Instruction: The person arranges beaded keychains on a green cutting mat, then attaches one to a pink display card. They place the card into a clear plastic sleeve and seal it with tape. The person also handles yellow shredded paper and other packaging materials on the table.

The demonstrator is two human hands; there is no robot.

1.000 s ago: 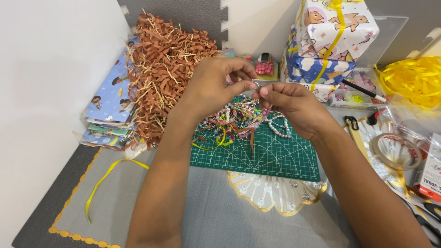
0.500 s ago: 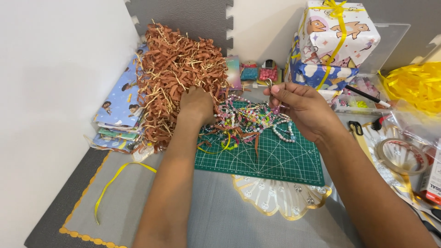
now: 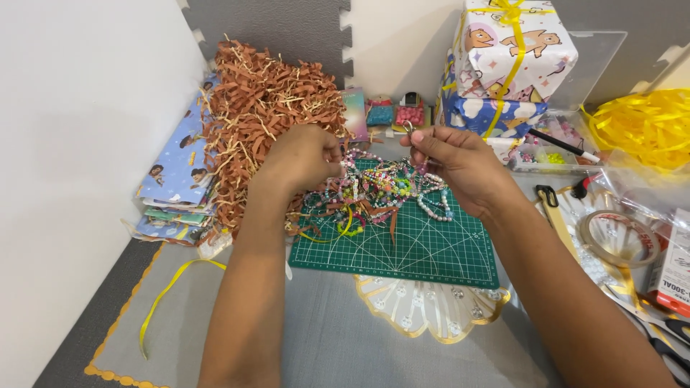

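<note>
While our left hand (image 3: 302, 159) pinches into the beaded bracelet pile (image 3: 377, 190) mid-frame on the green cutting mat (image 3: 402, 248), our right hand (image 3: 453, 162) grips a bead strand (image 3: 411, 133).

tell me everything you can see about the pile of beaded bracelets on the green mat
The pile of beaded bracelets is a tangled heap of small strands in pink, white, green, yellow and blue, with a few brown paper shreds and a yellow ribbon mixed in. It lies on the far part of the green cutting mat, beside the brown paper shred heap. The left hand touches its left edge; the right hand pinches something small just above it.
</note>
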